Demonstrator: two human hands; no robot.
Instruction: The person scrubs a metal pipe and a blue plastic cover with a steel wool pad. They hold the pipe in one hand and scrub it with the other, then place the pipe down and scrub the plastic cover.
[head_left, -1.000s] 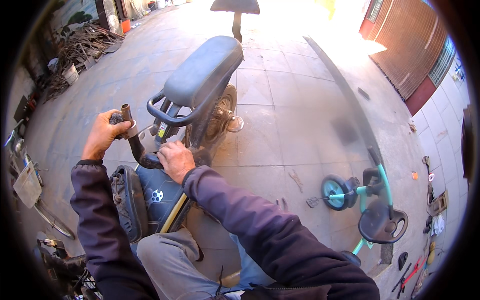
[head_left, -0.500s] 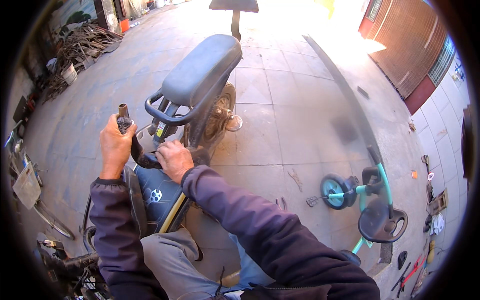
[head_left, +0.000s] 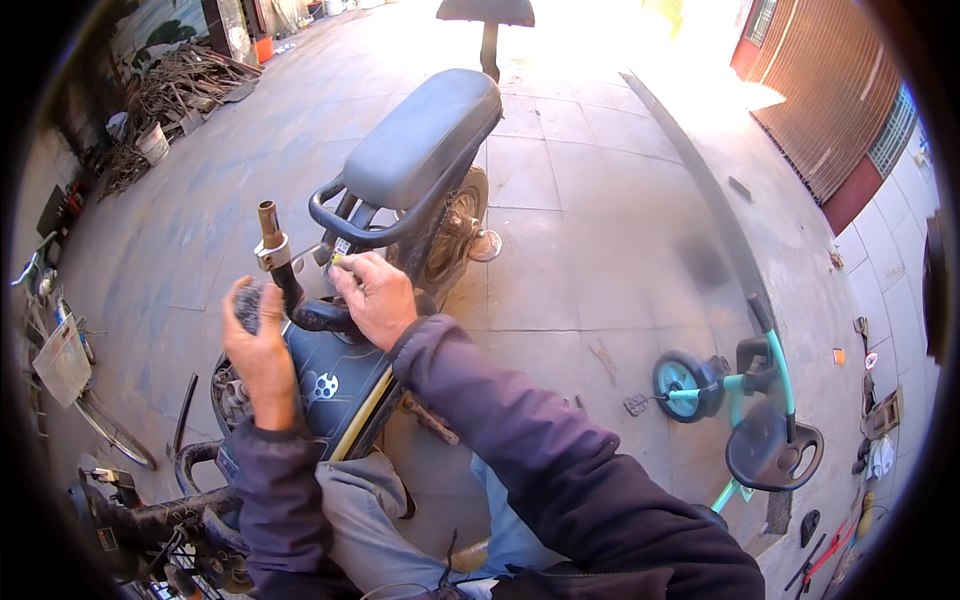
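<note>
A dark electric bike (head_left: 400,210) lies tipped in front of me, its grey seat (head_left: 420,135) pointing away. A bent black handlebar tube (head_left: 285,280) with a rusty bare end and a metal clamp sticks up at the left. My left hand (head_left: 258,350) is just beside that tube with the palm up and the fingers spread, holding nothing. My right hand (head_left: 375,295) rests on the bike's frame by the black rear rack, fingers curled over it. The bike's blue-black body panel (head_left: 320,385) shows below my hands.
A teal child's tricycle (head_left: 750,410) stands on the paving at the right. Tools lie along the right wall (head_left: 850,540). A scrap pile (head_left: 170,100) sits at the far left, a bicycle (head_left: 60,350) leans at the left edge, and more bike parts (head_left: 150,530) are by my knees.
My left hand has let go of the handlebar tube and dropped below it with the fingers spread. My right hand has stayed on the frame.
</note>
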